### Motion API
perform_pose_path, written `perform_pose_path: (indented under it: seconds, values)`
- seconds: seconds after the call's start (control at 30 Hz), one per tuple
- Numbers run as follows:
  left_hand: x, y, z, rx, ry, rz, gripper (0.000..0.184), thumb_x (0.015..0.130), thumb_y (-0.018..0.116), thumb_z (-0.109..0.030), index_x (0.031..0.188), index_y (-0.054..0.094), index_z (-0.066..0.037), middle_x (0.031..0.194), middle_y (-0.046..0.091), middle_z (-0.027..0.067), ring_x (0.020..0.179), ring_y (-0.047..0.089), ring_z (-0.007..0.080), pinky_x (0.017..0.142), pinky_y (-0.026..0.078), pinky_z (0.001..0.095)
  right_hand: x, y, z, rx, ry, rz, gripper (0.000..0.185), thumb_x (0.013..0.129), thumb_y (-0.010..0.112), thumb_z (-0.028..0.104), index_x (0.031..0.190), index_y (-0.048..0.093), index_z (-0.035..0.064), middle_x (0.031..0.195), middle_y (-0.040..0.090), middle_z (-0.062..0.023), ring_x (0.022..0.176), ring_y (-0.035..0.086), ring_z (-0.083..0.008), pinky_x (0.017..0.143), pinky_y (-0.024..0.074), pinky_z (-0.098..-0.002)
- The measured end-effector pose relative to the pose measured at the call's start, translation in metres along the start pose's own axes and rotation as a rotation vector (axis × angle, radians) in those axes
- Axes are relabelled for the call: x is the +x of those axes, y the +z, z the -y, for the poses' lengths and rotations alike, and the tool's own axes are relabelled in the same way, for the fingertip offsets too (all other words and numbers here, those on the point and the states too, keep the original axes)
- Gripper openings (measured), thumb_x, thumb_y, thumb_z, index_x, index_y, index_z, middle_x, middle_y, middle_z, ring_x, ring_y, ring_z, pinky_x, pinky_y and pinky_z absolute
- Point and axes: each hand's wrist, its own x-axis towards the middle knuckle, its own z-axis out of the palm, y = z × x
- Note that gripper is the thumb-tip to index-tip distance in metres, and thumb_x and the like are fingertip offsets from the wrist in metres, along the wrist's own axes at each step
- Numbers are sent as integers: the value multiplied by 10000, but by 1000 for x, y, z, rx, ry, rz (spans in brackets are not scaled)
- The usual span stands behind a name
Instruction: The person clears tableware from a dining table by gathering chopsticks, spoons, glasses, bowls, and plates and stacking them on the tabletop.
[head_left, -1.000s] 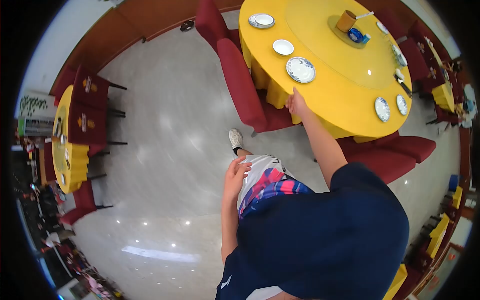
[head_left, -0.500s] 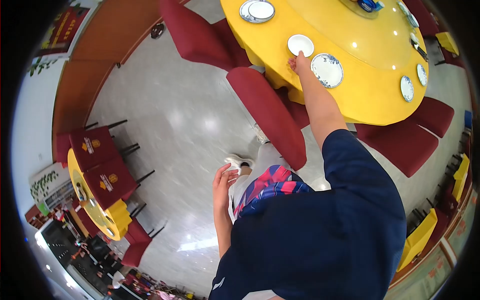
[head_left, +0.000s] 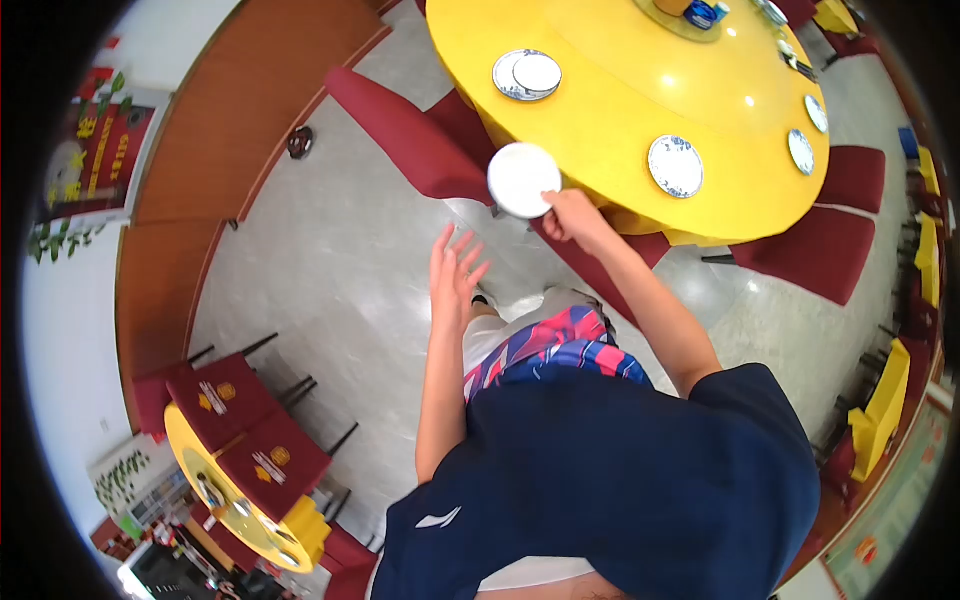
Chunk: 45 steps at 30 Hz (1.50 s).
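Yellow table (head_left: 600, 125) had just lost a bowl (head_left: 521, 178), now pinched in the right hand (head_left: 573, 217), leaving that spot only a plate (head_left: 676, 167); left hand (head_left: 456, 275) hung spread, empty.

White bowl (head_left: 520, 178): round, plain, slightly blurred; gripped at its rim by the right hand (head_left: 575, 216). Held mid-air near the yellow table's (head_left: 600, 120) edge; broad face toward camera.

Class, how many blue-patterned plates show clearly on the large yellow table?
4: one plate nearest the right hand, another plate under a small white dish, two plates on the right of the table. Far ones may be hidden.
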Motion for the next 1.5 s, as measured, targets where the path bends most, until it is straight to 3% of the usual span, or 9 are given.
perform_pose_path:
  seconds: [0.33, 0.63, 0.83, 0.9, 1.0, 1.17, 1.27, 1.33, 1.5]
  values:
    - [86, -104, -103, -507, -187, 117, 609, 833, 517, -369, 1341, 444, -42, 1318, 523, 138, 1220, 506, 301, 1020, 412, 457, -7, 178, 91, -267, -183, -47, 566, 953, 450, 465, 663, 605, 5, 551, 583, -85, 482, 571, -153, 461, 460, -292]
    - [146, -170, -202, -406, -62, 161, 783, 695, 468, -262, 1416, 333, 14, 1359, 457, 256, 1240, 478, 373, 1038, 404, 439, 256, 29, 61, 404, 95, -662, 552, 907, 531, 488, 1075, 551, -38, 843, 638, -173, 532, 612, -214, 385, 397, -284]
    - [240, -192, -235, -277, -147, 130, 797, 684, 485, -284, 1403, 339, 26, 1352, 456, 274, 1238, 458, 448, 1030, 406, 478, 352, 1, 38, 749, 170, -803, 451, 912, 521, 462, 941, 544, 13, 750, 610, -134, 542, 593, -204, 376, 359, -268]
    - [270, -199, -249, -217, -268, 101, 806, 682, 533, -339, 1406, 346, -38, 1369, 428, 270, 1248, 431, 481, 921, 433, 659, 364, 1, 30, 742, 124, -916, 355, 912, 488, 335, 842, 557, -6, 687, 614, -146, 515, 607, -210, 344, 353, -282]
    - [318, -185, -286, -184, -339, 213, 766, 733, 480, -301, 1410, 321, 21, 1340, 464, 279, 1223, 468, 458, 1029, 402, 494, 363, 0, 50, 772, 147, -1035, 298, 889, 477, 271, 774, 558, 8, 629, 587, -117, 471, 553, -174, 348, 341, -285]
    - [390, -159, -320, -149, -332, 260, 707, 821, 477, -328, 1428, 310, -4, 1330, 470, 277, 1219, 478, 440, 1027, 406, 478, 351, 10, 74, 683, 159, -1140, 272, 868, 516, 257, 735, 564, 26, 570, 553, -67, 413, 472, -140, 369, 332, -276]
    - [436, -146, -330, -149, -340, 379, 694, 842, 476, -325, 1441, 303, -20, 1335, 474, 249, 1225, 487, 398, 1024, 412, 463, 341, 31, 112, 687, 92, -1106, 285, 887, 532, 257, 720, 559, 28, 540, 520, -51, 385, 426, -131, 365, 316, -284]
    - [466, -154, -321, -73, -305, 358, 656, 886, 474, -378, 1446, 304, -81, 1361, 443, 235, 1247, 455, 428, 963, 438, 598, 325, 61, 153, 659, -24, -993, 313, 909, 540, 257, 691, 546, 32, 516, 490, -41, 386, 402, -119, 368, 291, -272]
    - [535, -156, -323, -97, -481, 335, 582, 966, 425, -438, 1385, 399, -36, 1353, 489, 152, 1247, 488, 319, 1019, 431, 481, 313, 171, 283, 530, -61, -654, 356, 932, 545, 321, 681, 518, 69, 513, 463, 2, 419, 388, -82, 398, 270, -233]
